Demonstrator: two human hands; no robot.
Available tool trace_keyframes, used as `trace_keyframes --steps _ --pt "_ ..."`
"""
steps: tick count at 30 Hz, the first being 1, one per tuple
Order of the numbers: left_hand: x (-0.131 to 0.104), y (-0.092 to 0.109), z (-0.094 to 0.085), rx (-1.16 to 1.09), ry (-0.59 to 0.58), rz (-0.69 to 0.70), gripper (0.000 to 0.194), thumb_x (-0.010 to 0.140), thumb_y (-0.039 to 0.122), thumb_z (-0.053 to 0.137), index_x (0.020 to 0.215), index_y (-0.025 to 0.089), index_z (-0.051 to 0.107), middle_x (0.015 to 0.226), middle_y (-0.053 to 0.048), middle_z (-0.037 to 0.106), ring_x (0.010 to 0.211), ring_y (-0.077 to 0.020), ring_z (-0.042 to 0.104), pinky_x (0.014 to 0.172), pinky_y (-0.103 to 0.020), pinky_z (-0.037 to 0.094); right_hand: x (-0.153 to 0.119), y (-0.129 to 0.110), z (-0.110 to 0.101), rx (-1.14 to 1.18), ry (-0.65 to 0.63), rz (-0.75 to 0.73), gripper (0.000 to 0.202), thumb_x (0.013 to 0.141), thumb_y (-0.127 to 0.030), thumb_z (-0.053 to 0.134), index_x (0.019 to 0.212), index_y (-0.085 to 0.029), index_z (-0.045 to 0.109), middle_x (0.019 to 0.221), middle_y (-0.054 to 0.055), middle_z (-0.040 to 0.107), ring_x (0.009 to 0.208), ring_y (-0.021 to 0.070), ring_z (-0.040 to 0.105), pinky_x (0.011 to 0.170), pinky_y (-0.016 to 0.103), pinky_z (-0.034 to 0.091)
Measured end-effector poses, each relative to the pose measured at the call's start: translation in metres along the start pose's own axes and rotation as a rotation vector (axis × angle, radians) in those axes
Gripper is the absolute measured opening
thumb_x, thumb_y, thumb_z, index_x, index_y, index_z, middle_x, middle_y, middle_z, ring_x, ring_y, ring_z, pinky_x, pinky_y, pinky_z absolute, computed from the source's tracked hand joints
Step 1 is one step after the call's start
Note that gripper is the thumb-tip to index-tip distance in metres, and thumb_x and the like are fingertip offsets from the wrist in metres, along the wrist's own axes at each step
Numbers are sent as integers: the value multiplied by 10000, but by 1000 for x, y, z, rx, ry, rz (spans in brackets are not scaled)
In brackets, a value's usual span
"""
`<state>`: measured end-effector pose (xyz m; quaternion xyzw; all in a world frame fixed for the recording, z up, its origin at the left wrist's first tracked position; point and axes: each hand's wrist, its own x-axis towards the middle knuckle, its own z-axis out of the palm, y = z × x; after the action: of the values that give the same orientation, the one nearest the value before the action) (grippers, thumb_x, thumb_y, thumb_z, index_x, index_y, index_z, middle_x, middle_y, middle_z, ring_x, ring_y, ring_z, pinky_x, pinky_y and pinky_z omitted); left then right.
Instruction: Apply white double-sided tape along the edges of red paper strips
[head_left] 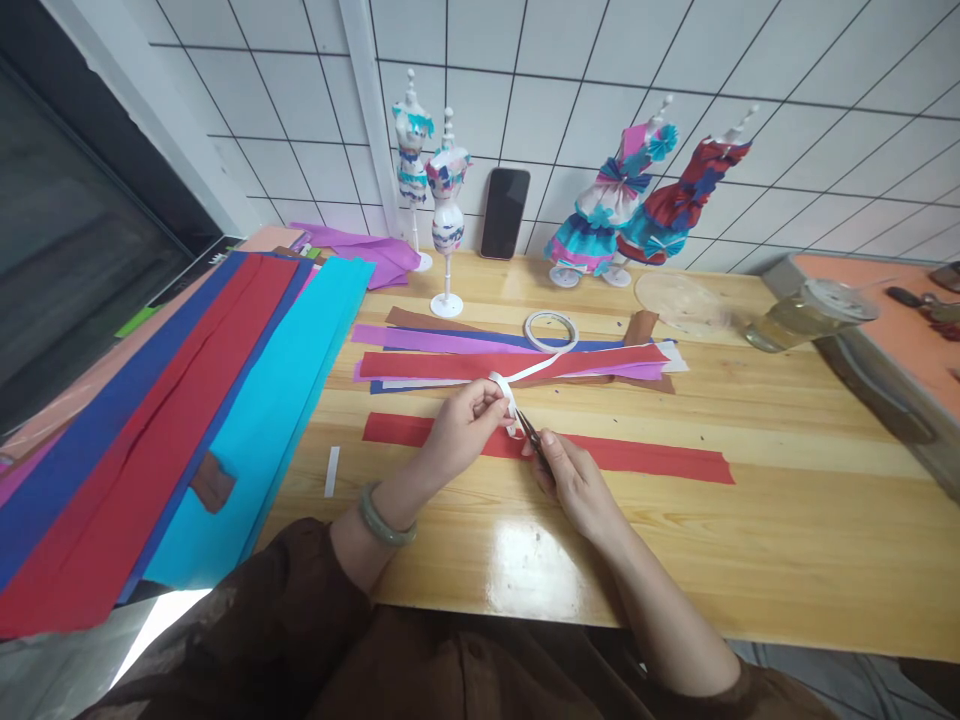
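Near the middle of the table my left hand [469, 425] pinches the loose end of a white tape strip [536, 368]. The strip runs back to a tape roll [551, 331] lying on a stack of coloured paper strips [442, 367]. In my right hand [574, 480] is a pair of dark scissors [532, 432], its blades pointing up at the tape by my left fingertips. Whether the blades touch the tape I cannot tell. Beneath both hands a single red paper strip [652, 457] lies flat, partly covered by them.
Long coloured paper sheets [172, 400] fill the left side. A short white strip [331, 472] lies nearby. Small mannequins [448, 215], a phone [505, 213] and dressed mannequins [600, 215] stand along the tiled wall. At right are a lidded glass cup [802, 315] and an orange-topped box [892, 330].
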<state>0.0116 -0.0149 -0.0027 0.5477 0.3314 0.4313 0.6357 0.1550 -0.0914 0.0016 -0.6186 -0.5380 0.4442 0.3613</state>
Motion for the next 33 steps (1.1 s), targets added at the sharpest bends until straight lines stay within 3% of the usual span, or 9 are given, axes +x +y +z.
trace_keyframes --steps 11,33 --pt "-2 5 -1 72 -19 12 128 800 282 508 802 155 526 690 1 558 661 -101 563 705 -269 485 1 1 1 -1 33 11 435 875 -514 287 766 -175 538 493 -39 383 440 108 341 453 230 271" --pt "-1 1 3 -88 -51 -81 138 757 252 579 773 139 501 706 -4 555 686 -97 571 709 -308 528 0 1 2 -62 61 -40 409 874 -500 303 728 -185 519 544 -22 408 501 125 369 492 231 287"
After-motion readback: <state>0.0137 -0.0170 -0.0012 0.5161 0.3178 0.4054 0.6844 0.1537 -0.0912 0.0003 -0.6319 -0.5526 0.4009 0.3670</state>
